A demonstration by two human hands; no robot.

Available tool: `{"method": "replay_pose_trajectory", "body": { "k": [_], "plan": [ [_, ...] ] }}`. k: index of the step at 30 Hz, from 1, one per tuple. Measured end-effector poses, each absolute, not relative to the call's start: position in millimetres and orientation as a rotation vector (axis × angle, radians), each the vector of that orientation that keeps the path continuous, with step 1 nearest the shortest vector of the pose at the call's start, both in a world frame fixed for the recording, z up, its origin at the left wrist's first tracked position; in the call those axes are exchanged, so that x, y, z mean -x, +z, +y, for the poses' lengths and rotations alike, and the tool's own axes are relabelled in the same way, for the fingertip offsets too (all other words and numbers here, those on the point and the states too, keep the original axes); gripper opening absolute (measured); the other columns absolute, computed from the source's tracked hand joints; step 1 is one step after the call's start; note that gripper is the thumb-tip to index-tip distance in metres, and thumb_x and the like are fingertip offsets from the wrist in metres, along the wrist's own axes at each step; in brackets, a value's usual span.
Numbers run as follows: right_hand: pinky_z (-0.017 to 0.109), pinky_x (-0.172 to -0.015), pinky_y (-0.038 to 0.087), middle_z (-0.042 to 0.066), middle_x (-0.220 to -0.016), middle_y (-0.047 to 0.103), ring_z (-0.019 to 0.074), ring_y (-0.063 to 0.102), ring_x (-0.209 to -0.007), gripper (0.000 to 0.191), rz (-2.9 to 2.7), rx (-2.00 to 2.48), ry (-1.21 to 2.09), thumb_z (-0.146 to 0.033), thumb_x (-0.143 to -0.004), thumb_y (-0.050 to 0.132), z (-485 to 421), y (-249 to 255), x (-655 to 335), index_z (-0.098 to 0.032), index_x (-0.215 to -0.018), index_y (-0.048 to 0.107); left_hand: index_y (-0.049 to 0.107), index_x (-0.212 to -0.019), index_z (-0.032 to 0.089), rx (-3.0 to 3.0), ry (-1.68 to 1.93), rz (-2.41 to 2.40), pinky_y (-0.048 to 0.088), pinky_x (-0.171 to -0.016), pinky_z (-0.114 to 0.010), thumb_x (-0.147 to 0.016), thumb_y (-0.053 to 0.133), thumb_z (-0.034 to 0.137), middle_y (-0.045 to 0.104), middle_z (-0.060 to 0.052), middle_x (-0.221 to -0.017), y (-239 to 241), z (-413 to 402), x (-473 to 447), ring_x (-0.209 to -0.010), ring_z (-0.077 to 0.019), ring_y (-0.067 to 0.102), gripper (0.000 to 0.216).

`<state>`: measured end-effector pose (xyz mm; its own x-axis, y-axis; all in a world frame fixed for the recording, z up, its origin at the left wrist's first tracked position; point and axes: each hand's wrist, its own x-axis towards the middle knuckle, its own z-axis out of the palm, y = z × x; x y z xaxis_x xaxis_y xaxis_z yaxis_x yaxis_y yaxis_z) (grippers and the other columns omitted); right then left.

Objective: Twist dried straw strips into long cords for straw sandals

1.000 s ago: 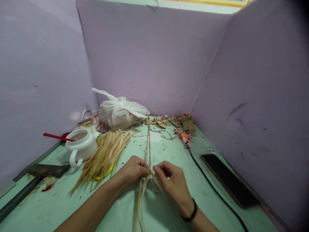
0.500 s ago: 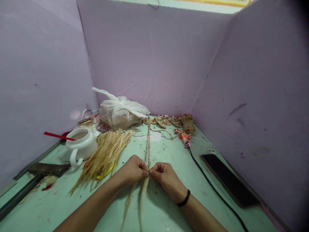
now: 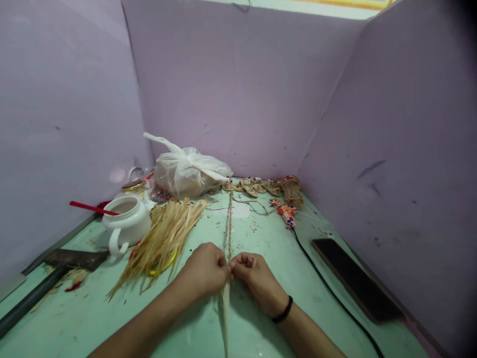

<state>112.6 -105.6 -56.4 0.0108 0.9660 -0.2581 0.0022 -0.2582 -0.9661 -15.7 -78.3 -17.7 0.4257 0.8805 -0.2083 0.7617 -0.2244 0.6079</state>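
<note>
A thin twisted straw cord [image 3: 230, 226] runs from the back of the green table toward me. At its near end my left hand [image 3: 208, 268] pinches the straw, thumb and fingers closed. My right hand [image 3: 253, 276], with a black band on the wrist, pinches the cord from the other side, its fingertips nearly meeting the left ones. A loose flat straw strand [image 3: 225, 313] hangs from under the hands toward the near edge. The exact crossing of strands is hidden between my fingers.
At left lie a bundle of straw strips [image 3: 164, 233], a white pot [image 3: 128, 221] with a red stick, and a dark-bladed hatchet [image 3: 76, 259]. A tied plastic bag [image 3: 190, 171] and woven straw pieces [image 3: 257, 187] stand at the back. Right are a phone [image 3: 354, 278] and black cable [image 3: 322, 288].
My left hand has turned and shifted slightly lower, still pinching the straw. Two loose strands hung apart before; now one shows, nearly straight below the hands. My right hand has barely moved.
</note>
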Motion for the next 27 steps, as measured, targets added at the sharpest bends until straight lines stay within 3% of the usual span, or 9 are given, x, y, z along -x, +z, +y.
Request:
{"method": "replay_pose_trajectory", "body": {
  "k": [7, 11, 13, 16, 22, 27],
  "plan": [
    [0.019, -0.042, 0.022, -0.005, -0.046, 0.043, 0.0041, 0.032, -0.042, 0.018, -0.895, 1.303, 1.436, -0.025, -0.057, 0.062, -109.7, -59.3, -111.2, -0.014, -0.058, 0.048, 0.065, -0.075, 0.014, -2.292, 0.198, 1.513, 0.031, -0.059, -0.029, -0.067, 0.044, 0.020, 0.059, -0.012, -0.068, -15.9, -121.6, 1.5, -0.065, -0.0208, 0.052, 0.023],
    [0.019, -0.041, 0.022, -0.005, -0.047, 0.044, 0.0039, 0.033, -0.040, 0.024, -0.879, 1.231, 1.505, -0.032, -0.059, 0.062, -112.0, -54.3, -113.3, -0.014, -0.057, 0.046, 0.058, -0.051, 0.014, -2.107, 0.280, 1.384, 0.027, -0.048, -0.023, -0.067, 0.051, 0.036, 0.050, -0.004, -0.048, -5.8, -102.3, 13.7, -0.048, -0.0121, 0.044, 0.028],
    [0.019, -0.041, 0.021, -0.005, -0.047, 0.044, 0.0039, 0.033, -0.039, 0.026, -0.897, 1.208, 1.534, -0.034, -0.060, 0.062, -112.2, -51.7, -114.4, -0.015, -0.057, 0.045, 0.060, -0.059, 0.013, -1.872, 0.518, 1.466, 0.027, -0.045, -0.021, -0.070, 0.048, 0.037, 0.049, -0.001, -0.048, -3.1, -87.1, 19.5, -0.043, -0.0087, 0.041, 0.029],
    [0.020, -0.041, 0.022, -0.004, -0.046, 0.044, 0.0045, 0.034, -0.039, 0.027, -0.937, 1.199, 1.531, -0.035, -0.060, 0.062, -110.6, -52.2, -115.4, -0.015, -0.057, 0.045, 0.060, -0.077, 0.010, -1.408, 0.420, 1.275, 0.025, -0.036, -0.019, -0.065, 0.053, 0.034, 0.051, 0.002, -0.046, -8.4, -73.8, 19.4, -0.033, -0.0065, 0.038, 0.027],
    [0.020, -0.048, 0.031, -0.001, -0.053, 0.052, 0.0072, 0.043, -0.047, 0.017, -1.199, 1.229, 1.399, -0.029, -0.066, 0.056, -106.3, -61.0, -120.0, -0.014, -0.063, 0.049, 0.055, -0.052, 0.011, -1.212, 0.364, 1.171, 0.025, -0.030, -0.018, -0.056, 0.054, 0.023, 0.046, 0.001, -0.039, -25.4, -75.9, 8.1, -0.030, -0.0070, 0.038, 0.013],
    [0.020, -0.049, 0.031, 0.000, -0.056, 0.055, 0.0087, 0.045, -0.052, 0.013, -1.603, 1.457, 0.987, -0.022, -0.070, 0.048, -110.8, -58.9, -126.9, -0.014, -0.064, 0.056, 0.050, -0.044, 0.013, -1.377, 0.353, 1.261, 0.015, -0.029, -0.019, -0.051, 0.044, 0.011, 0.039, 0.004, -0.031, -30.7, -72.6, 7.3, -0.024, -0.0050, 0.026, 0.009]
  ]
}}
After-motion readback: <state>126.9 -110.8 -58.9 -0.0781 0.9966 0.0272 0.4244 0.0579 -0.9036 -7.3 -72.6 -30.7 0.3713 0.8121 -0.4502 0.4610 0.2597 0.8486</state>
